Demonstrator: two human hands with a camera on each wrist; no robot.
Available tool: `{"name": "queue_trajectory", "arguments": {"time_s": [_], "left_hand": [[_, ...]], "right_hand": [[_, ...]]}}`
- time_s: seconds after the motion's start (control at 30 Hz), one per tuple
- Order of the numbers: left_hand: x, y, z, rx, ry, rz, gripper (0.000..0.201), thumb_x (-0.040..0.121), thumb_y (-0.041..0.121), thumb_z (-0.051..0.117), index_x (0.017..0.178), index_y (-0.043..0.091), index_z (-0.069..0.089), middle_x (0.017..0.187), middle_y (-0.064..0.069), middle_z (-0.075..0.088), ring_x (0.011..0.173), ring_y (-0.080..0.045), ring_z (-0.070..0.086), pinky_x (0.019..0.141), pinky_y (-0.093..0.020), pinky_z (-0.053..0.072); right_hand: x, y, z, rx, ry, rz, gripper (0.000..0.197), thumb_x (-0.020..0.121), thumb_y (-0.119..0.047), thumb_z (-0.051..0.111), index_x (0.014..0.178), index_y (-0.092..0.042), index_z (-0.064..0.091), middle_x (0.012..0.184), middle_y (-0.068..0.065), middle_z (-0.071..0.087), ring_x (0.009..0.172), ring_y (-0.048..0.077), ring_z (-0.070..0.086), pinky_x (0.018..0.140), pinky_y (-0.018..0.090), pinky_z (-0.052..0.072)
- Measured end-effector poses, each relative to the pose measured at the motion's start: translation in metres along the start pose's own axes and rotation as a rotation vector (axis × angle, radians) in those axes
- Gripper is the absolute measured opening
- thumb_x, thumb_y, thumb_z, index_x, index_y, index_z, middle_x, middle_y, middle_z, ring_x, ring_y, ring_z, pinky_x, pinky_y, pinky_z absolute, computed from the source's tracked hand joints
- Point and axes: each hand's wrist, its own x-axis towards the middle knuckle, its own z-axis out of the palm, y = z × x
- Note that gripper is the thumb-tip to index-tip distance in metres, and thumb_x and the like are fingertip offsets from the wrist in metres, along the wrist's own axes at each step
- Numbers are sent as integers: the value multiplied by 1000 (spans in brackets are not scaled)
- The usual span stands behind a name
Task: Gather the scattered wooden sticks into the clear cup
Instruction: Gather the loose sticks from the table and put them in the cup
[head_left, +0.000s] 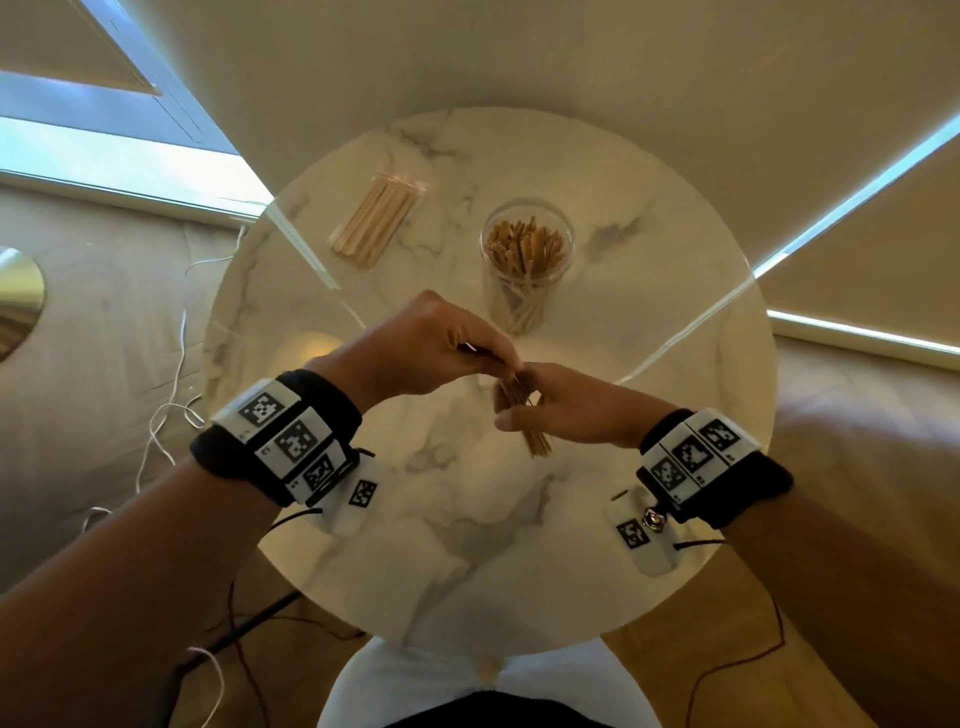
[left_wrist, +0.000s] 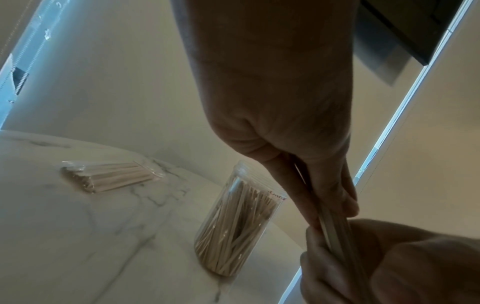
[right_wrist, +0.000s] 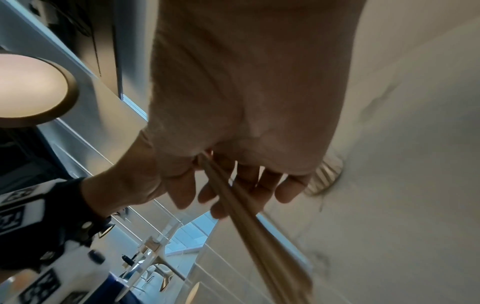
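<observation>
Closest to the camera, right hand (head_left: 563, 402) has its fingers wrapped round a small bundle of wooden sticks (head_left: 527, 418), and left hand (head_left: 436, 345) pinches the bundle's top end. They're just in front of the clear cup (head_left: 527, 270), which is already packed with sticks. A bagged pack of sticks (head_left: 376, 221) lies left of the cup. I'd guess they're light, stiff and slidey, so grip mid-length, snug

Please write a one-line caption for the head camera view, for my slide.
Both hands, left hand and right hand, hold a bundle of wooden sticks above a marble table, near the stick-filled clear cup.
</observation>
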Motion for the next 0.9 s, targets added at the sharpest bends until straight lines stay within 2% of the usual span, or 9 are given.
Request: {"name": "queue_trajectory", "arguments": {"time_s": [0.1, 0.23, 0.3, 0.4, 0.47, 0.57, 0.7, 0.83, 0.9], "left_hand": [[1, 0, -2, 21, -6, 44, 19, 82, 5, 83, 100, 4, 80, 96, -6, 79, 87, -8, 76, 81, -31, 63], [13, -4, -10, 41, -41, 157, 20, 87, 9, 79, 106, 3, 78, 101, -7, 78, 92, -12, 76, 80, -36, 63], [19, -6, -14, 48, -22, 162, 22, 88, 12, 79, 109, 6, 78, 104, -5, 78, 95, -11, 75, 83, -36, 62], [28, -7, -27, 58, 102, 171, 28, 92, 15, 76, 118, 6, 74, 116, -4, 74, 106, -8, 71, 91, -30, 60], [37, -12, -40, 96, 184, 150, 27, 97, 18, 69, 121, 5, 71, 121, -3, 71, 112, -6, 67, 95, -23, 55], [50, -33, -55, 228, 250, 83, 29, 99, 22, 67, 124, 7, 68, 125, -2, 67, 114, -1, 58, 101, -18, 48], [65, -59, -54, 292, 89, -35, 59, 90, 37, 75, 140, 13, 55, 140, -4, 55, 125, -6, 48, 107, -28, 45], [73, -68, -44, 304, -5, -146, 83, 81, 53, 79, 147, 14, 46, 147, -5, 49, 131, -16, 47, 109, -29, 40], [74, -71, -41, 255, 17, -156, 88, 76, 57, 81, 144, 12, 50, 143, -6, 51, 125, -16, 52, 105, -33, 47]], "right_hand": [[-3, -4, -20, -103, -53, -55, 22, 98, -22, 69, 119, -18, 68, 106, -11, 71, 94, -1, 65, 84, 14, 49], [-1, -12, -30, -213, 61, -97, 15, 94, -23, 74, 110, -20, 74, 95, -16, 74, 88, -5, 69, 79, 9, 49], [1, -18, -30, -267, 137, -73, 11, 94, -25, 74, 103, -30, 72, 91, -21, 71, 86, -8, 67, 81, 12, 50], [0, -33, -34, -315, 199, -2, 9, 95, -30, 72, 98, -37, 69, 91, -19, 71, 85, -7, 66, 81, 19, 50], [-6, -47, -41, -291, 277, 13, 5, 95, -29, 72, 98, -33, 71, 87, -19, 71, 81, -9, 66, 75, 16, 46], [-19, -72, -63, -139, 490, -22, 8, 93, -27, 74, 100, -26, 75, 89, -14, 76, 83, -1, 71, 79, 17, 52], [-16, -92, -96, -43, 744, -125, 13, 96, -22, 71, 107, -15, 74, 101, -2, 78, 91, 11, 74, 89, 28, 59], [17, -84, -110, -89, 891, -55, 4, 94, -23, 73, 97, -26, 74, 94, -5, 78, 86, 10, 75, 91, 40, 60], [31, -79, -107, -183, 915, 16, 5, 95, -26, 70, 98, -26, 75, 91, -9, 76, 86, 7, 73, 92, 35, 58]]}}
